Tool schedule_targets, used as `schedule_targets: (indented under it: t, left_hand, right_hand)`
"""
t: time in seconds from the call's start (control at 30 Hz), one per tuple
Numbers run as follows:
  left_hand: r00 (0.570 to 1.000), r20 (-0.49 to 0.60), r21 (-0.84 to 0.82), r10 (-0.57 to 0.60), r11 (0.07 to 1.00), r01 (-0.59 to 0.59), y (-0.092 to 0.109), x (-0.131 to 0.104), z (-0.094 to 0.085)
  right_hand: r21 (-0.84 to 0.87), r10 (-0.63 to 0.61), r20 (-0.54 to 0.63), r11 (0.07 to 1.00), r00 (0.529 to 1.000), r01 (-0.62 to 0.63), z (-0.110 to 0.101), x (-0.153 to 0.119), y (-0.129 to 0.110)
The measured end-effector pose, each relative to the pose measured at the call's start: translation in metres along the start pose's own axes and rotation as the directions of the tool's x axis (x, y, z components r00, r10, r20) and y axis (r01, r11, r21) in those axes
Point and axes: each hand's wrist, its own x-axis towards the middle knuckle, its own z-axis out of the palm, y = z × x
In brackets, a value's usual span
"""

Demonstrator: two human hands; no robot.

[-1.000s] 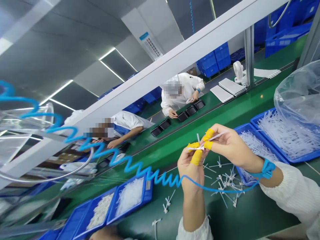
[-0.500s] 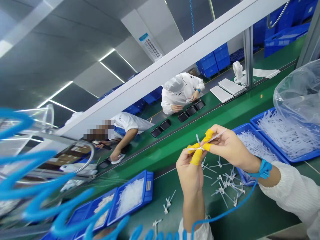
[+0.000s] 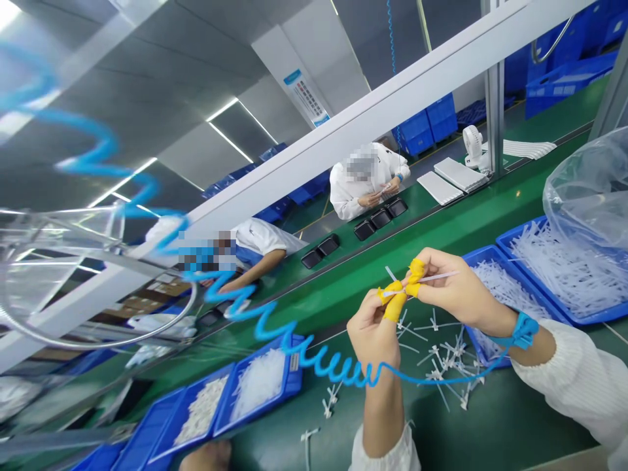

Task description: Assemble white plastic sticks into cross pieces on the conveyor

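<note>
Thin white strip was pinched by R hand, approx. horiz.; short strip pc was pinched by L hand, both held close tog. above green bench. Yellow finger cots were worn on both. Joined pcs were strewn below, nr blue bin.

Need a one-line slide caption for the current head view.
Left hand and right hand, in yellow finger covers, hold thin white strips above a green table.
</note>
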Motion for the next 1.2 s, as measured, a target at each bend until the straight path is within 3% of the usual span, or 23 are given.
schedule_targets:
  t: [0.23, 0.4, 0.6, 0.77, 0.9, 1.2]
  left_hand:
    - [0.990, 0.006, 0.266, 0.143, 0.954, -0.139, 0.001, -0.006, -0.011]
    - [0.976, 0.033, 0.346, 0.213, 0.914, -0.211, 0.003, -0.006, -0.013]
    - [0.994, 0.018, 0.296, 0.106, 0.949, -0.107, 0.011, -0.001, -0.016]
    - [0.996, 0.072, 0.201, 0.043, 0.978, -0.056, 0.018, -0.004, -0.016]
    - [0.996, 0.078, 0.224, 0.049, 0.972, -0.065, 0.019, -0.005, -0.017]
    - [0.998, 0.034, 0.244, 0.054, 0.968, -0.061, 0.013, -0.002, -0.019]
  right_hand:
    - [-0.110, -0.045, 0.056, 0.993, 0.997, 0.051, -0.005, -0.003, 0.001]
    - [-0.189, -0.069, 0.081, 0.978, 0.994, 0.083, -0.011, 0.002, 0.012]
    - [-0.142, -0.072, 0.078, 0.986, 0.994, 0.082, -0.010, 0.003, 0.017]
    - [-0.285, -0.166, 0.113, 0.939, 0.980, 0.192, -0.009, 0.000, 0.004]
    - [-0.407, -0.243, 0.189, 0.862, 0.951, 0.301, -0.011, 0.001, -0.003]
    - [-0.389, -0.116, 0.170, 0.905, 0.979, 0.174, -0.012, 0.003, 0.001]
